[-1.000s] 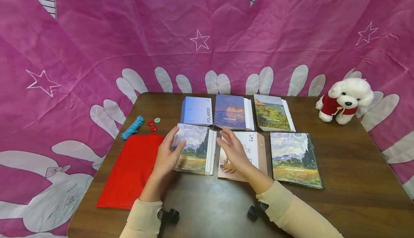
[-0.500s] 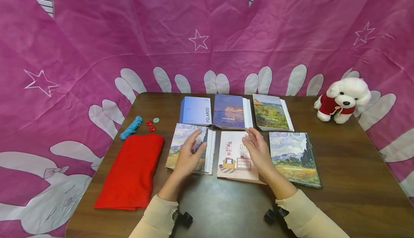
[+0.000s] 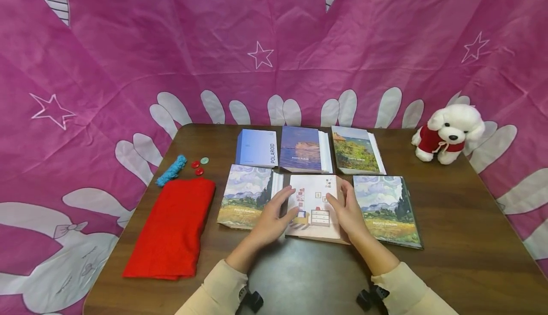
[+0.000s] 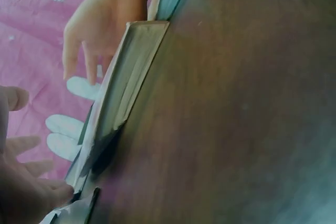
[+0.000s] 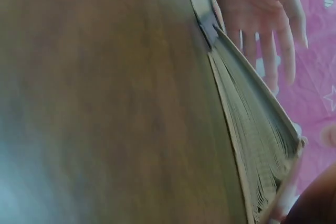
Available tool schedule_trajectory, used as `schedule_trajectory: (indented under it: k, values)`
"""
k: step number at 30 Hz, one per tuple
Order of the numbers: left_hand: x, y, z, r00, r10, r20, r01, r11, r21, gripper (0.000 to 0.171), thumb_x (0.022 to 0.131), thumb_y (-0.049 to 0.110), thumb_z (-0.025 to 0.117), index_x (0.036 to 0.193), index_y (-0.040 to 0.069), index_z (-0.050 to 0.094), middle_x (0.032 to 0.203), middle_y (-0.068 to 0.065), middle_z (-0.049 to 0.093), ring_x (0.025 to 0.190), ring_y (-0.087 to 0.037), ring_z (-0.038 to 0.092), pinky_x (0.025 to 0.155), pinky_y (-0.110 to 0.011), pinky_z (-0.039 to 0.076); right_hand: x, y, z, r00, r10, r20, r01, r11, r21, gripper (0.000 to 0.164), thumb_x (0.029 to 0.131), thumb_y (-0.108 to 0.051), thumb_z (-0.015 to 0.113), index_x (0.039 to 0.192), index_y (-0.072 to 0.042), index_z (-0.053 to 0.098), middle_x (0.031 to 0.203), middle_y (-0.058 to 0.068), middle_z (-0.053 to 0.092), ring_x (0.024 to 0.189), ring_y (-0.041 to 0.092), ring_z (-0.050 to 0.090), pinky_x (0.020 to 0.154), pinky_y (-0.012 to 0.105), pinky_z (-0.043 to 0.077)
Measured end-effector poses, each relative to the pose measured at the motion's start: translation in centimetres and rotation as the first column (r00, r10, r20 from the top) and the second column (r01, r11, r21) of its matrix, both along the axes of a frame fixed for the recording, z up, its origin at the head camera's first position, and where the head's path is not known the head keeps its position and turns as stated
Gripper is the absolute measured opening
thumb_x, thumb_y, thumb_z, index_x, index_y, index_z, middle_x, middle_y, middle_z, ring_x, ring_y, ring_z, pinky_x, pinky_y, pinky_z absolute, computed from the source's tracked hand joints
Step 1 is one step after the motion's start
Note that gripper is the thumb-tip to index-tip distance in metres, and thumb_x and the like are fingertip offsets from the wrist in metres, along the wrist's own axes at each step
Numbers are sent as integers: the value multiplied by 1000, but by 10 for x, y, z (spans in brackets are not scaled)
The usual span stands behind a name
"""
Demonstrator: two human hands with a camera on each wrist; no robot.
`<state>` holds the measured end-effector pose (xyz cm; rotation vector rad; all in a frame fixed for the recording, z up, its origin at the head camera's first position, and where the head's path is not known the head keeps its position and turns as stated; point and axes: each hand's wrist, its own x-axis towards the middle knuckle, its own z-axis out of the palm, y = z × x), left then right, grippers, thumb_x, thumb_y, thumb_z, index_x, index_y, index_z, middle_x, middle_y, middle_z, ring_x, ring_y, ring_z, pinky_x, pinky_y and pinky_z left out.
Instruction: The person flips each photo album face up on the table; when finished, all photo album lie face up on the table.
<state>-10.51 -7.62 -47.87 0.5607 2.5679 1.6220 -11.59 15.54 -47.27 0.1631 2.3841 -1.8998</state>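
In the head view a pale photo album, with a drawn armchair and dresser on its cover, lies flat on the table between both hands. My left hand is at its left edge, fingers spread and relaxed over the cover's side. On the opposite side my right hand is at the spine, its thumb over the cover. The left wrist view shows the page edges of the album low against the table, with the right hand beyond. From the right wrist, the album shows slightly fanned pages.
Landscape-painting albums lie on the left and right. Behind are a blue Polaroid album, a sea-cliff album and a garden album. Red cloth, blue yarn, buttons and a plush dog sit around.
Both hands have moved right from the left landscape album to the pale album, then come closer together along its two sides. The albums stay in place.
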Motion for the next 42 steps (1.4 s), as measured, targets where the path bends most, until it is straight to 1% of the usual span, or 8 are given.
schedule_trajectory:
  k: [7,11,15,19,23,29,37,42]
  values:
    - [7,5,-2,994,-18,104,24,998,-55,63,101,39,60,154,10,43,163,-19,29,148,-40,29,118,-61,23,-1,-4,-7,994,86,-61,-86,996,-4,69,103,-20,60,161,-12,21,163,13,27,149,32,27,121,54,20]
    - [8,7,-2,994,7,111,1,997,-73,67,100,42,61,155,10,41,164,-19,26,150,-39,23,119,-61,20,1,-2,-3,997,74,-3,-74,997,0,67,105,-23,57,161,-12,22,165,15,25,152,34,22,122,54,17]
    - [7,12,-4,991,45,123,-38,998,-58,68,98,42,62,154,9,43,164,-19,26,152,-36,18,121,-58,16,1,2,2,997,79,15,-76,987,-142,63,108,-23,48,161,-6,19,167,16,17,154,33,11,124,52,10]
    - [7,19,-5,991,60,119,-57,998,-33,69,98,42,63,154,7,43,163,-21,27,152,-38,19,121,-58,17,0,9,7,995,95,14,-83,930,-359,63,110,-27,36,160,2,9,167,21,8,155,32,1,124,50,1]
    - [7,25,-4,992,45,121,-46,999,6,68,98,40,64,153,6,43,162,-22,28,151,-39,21,121,-58,16,0,16,8,999,48,24,-30,869,-494,65,110,-30,29,158,7,6,166,23,6,155,31,3,125,42,6]
    - [4,37,-2,984,-17,178,16,1000,10,68,99,39,62,154,5,42,165,-19,23,153,-37,17,122,-54,14,-2,28,10,998,-45,-39,16,829,-559,54,111,-39,29,147,0,38,148,9,39,138,22,32,109,28,29]
    - [1,55,1,976,-48,211,55,998,-27,74,98,48,58,158,10,36,167,-17,17,152,-35,20,121,-54,21,-9,46,16,985,-45,-165,-68,779,-623,47,112,-39,28,137,-8,53,139,0,52,138,21,34,118,32,25]
    - [-3,67,3,972,-77,222,70,997,39,71,101,48,53,161,16,31,168,-14,16,152,-32,21,121,-52,21,-8,49,23,972,-52,-227,-116,736,-667,48,112,-33,25,137,-7,57,137,0,56,139,22,36,118,31,27]
